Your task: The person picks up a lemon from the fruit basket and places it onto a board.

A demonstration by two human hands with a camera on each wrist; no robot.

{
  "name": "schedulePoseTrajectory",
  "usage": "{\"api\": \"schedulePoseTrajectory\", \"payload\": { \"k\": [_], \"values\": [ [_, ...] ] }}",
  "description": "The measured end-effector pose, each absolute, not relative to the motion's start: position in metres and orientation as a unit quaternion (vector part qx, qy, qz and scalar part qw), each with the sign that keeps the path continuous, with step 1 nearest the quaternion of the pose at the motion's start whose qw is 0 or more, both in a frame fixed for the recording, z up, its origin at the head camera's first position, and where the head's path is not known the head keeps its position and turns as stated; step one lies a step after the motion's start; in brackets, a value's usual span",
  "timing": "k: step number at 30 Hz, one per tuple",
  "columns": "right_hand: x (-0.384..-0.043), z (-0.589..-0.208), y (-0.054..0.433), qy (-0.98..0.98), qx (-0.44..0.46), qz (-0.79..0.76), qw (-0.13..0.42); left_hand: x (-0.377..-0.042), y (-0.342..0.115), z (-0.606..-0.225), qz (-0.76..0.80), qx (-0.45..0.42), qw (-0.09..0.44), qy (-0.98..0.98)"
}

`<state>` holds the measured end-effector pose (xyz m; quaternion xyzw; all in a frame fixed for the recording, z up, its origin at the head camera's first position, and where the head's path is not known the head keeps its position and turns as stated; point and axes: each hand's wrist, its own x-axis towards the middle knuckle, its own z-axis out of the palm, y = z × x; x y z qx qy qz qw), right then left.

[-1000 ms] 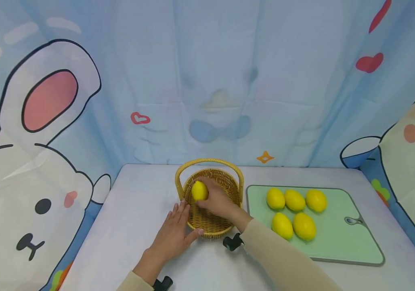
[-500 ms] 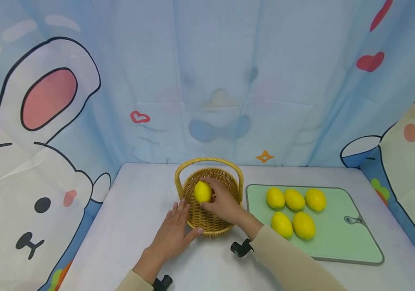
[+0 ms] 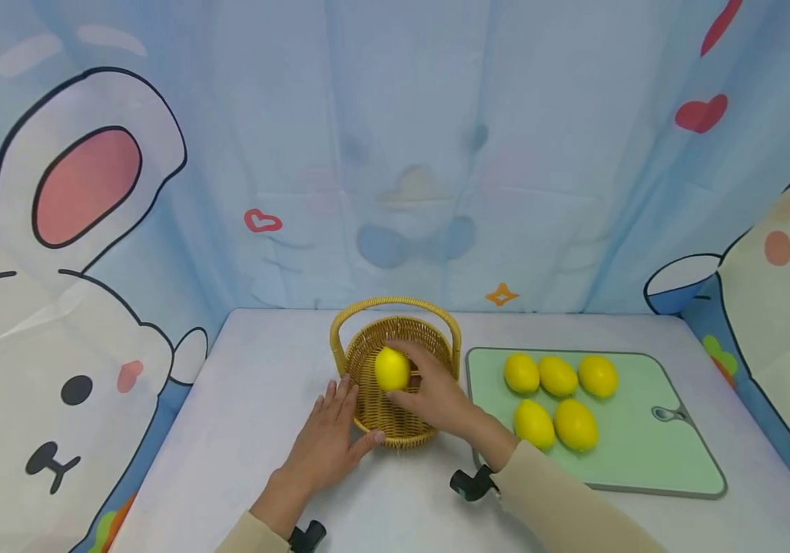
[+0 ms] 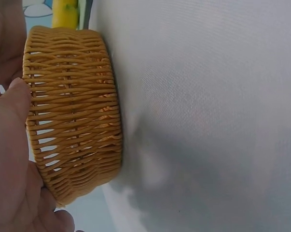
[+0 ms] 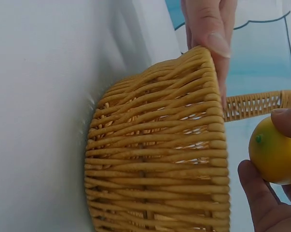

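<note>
A yellow lemon point(image 3: 392, 369) is in my right hand point(image 3: 433, 393), gripped between thumb and fingers. The right wrist view shows the lemon point(image 5: 274, 151) higher than the rim of the round wicker basket point(image 5: 159, 159). Below it, the basket point(image 3: 395, 426) stands upright on the table, its arched handle point(image 3: 395, 301) raised toward the back. My left hand point(image 3: 329, 438) rests against the basket's left front rim, fingers straight and thumb spread along the front. In the left wrist view the thumb touches the rim of the basket point(image 4: 75, 111). My right hand hides part of the basket's inside.
To the right, a pale green cutting board point(image 3: 651, 461) lies flat, bearing several lemons point(image 3: 576, 425) on its left part. The white table point(image 3: 263, 369) ends at a blue printed curtain point(image 3: 395, 153) behind. Black camera mounts point(image 3: 473, 484) sit at the wrists.
My right hand has drawn the lemon slightly right and toward me over the basket. My left hand keeps its place on the rim. The lemons on the board have not moved.
</note>
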<state>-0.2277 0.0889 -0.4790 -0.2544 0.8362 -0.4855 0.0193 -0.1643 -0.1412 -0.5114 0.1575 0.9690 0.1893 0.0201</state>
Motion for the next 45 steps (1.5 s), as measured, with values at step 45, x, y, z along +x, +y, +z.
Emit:
{"api": "schedulePoseTrajectory", "payload": {
  "k": [45],
  "values": [
    [-0.182, -0.446, 0.211, 0.845, -0.206, -0.484, -0.096, -0.161, -0.138, -0.505, 0.177, 0.16, 0.018, 0.971]
  ]
}}
